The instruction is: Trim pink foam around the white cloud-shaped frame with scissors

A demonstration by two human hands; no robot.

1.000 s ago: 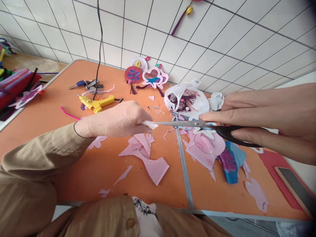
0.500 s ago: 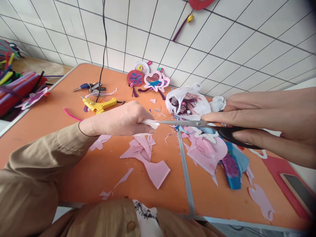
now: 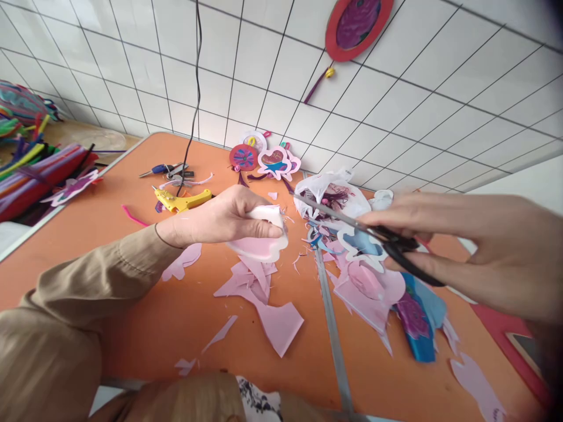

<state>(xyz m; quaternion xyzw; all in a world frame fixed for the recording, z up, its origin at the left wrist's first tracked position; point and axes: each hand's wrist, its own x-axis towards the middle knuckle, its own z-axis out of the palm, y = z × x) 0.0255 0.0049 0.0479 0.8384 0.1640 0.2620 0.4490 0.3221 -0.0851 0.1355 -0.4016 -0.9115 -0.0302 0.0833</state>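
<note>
My left hand [image 3: 233, 220] pinches a folded pink-and-white foam cutout [image 3: 257, 247] with a wavy edge, held above the table. In my right hand [image 3: 475, 246] is a pair of scissors [image 3: 378, 231] with black handles; the fingers are in the loops. The blades look closed together and point left toward the cutout, with a gap between tip and foam. Beneath the hands lie pink foam scraps [image 3: 281, 328] and thin trimmings. Under the scissors are a white wavy-edged frame [image 3: 347, 253] and more pink pieces [image 3: 369, 299].
A yellow glue gun [image 3: 182, 200] and keys [image 3: 178, 171] lie at the back left. Finished ornaments [image 3: 275, 161] lean against the tiled wall. A white plastic bag [image 3: 352, 202] holds tassels. Pipe cleaners [image 3: 44, 181] are at the far left; blue floral fabric [image 3: 417, 328] lies right.
The scissors have come away from the foam edge, tilting with the tip upward. My left hand has turned the cutout so its pink face shows. The view has tipped up slightly.
</note>
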